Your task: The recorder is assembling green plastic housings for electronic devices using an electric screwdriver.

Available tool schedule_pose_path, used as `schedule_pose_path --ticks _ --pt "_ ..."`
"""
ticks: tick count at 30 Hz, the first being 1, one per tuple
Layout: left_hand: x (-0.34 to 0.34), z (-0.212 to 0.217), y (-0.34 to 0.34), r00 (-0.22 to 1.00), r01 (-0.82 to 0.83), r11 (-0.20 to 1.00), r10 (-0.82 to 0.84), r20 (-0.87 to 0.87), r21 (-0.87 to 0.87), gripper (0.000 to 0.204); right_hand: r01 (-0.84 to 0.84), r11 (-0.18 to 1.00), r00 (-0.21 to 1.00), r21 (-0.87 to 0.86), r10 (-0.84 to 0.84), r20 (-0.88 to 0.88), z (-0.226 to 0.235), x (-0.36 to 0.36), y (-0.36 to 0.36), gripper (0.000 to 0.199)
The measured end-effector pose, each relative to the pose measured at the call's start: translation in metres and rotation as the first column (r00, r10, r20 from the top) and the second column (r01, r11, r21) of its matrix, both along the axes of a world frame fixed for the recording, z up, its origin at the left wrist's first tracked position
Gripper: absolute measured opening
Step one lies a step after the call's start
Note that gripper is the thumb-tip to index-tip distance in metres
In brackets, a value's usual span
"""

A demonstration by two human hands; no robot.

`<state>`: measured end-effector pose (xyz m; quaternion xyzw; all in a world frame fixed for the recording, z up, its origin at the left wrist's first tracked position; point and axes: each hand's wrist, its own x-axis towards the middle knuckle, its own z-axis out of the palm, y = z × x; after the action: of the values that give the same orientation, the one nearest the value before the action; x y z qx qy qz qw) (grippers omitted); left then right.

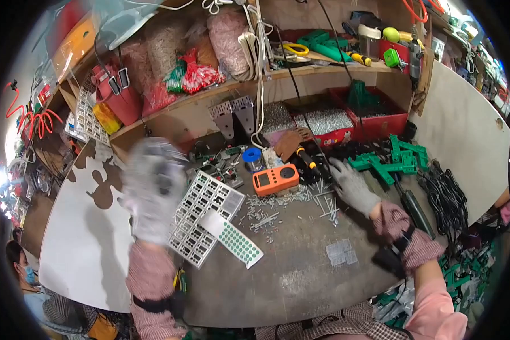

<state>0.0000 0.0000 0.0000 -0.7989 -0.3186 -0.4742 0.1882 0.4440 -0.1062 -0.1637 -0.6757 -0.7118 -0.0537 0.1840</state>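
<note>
Orange plastic cases the meter (275, 180), which lies on the dark desk (255, 289) and serves as the landmark here. To its right is the right hand (354, 187), in a pale grey glove, its fingers pointing back toward the meter. They are close beside the dark end of a tool with a black-and-yellow handle (307, 159), which slants just beyond the meter's right end; whether they grip it or only lie alongside cannot be told. The right forearm slants in from the person's side, a checked sleeve cover (399, 232) gathered behind the wrist.

Well to the meter's left is the left hand (156, 187), also gloved and badly blurred, so I cannot tell whether it is grasping anything. Its forearm runs almost straight away from the person, in a matching cover.

Between that hand and the meter sits a white gridded tray (230, 202), turned at an angle and filled with small dark pieces. A white strip with green dots (239, 242) overlaps its edge, nearer the person than the meter. Loose metal pins (264, 221) are strewn along the meter's near side; a blue spool (253, 155) stands just beyond its left end.
</note>
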Motion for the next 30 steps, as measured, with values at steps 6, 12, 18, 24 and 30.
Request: schedule_pose_path --ticks 6,12,18,24,30 --pt "0.091 -0.13 -0.209 0.634 0.343 0.566 -0.729 -0.26 -0.75 0.041 0.111 0.987 0.985 0.115 -0.124 0.12 0.004 0.002 0.043 0.027" --pt "0.106 -0.14 -0.245 0.754 0.181 0.586 -0.599 -0.271 -0.79 0.064 0.293 0.905 0.955 0.307 -0.293 -0.047 0.03 0.008 -0.007 0.02" --pt "0.142 -0.145 -0.245 0.795 0.198 0.685 -0.531 -0.295 -0.701 0.053 0.099 0.993 0.799 0.069 -0.038 -0.6 0.057 -0.065 -0.154 0.025" --pt "0.159 -0.16 -0.241 0.79 0.388 0.493 -0.613 0.006 -0.778 0.041 0.164 0.974 0.672 -0.157 -0.227 -0.705 0.014 -0.077 -0.238 0.03" --pt "0.16 -0.165 -0.246 0.797 0.419 0.586 -0.604 -0.029 -0.693 0.038 0.227 0.963 0.642 -0.144 -0.26 -0.721 0.027 -0.102 -0.254 0.038"
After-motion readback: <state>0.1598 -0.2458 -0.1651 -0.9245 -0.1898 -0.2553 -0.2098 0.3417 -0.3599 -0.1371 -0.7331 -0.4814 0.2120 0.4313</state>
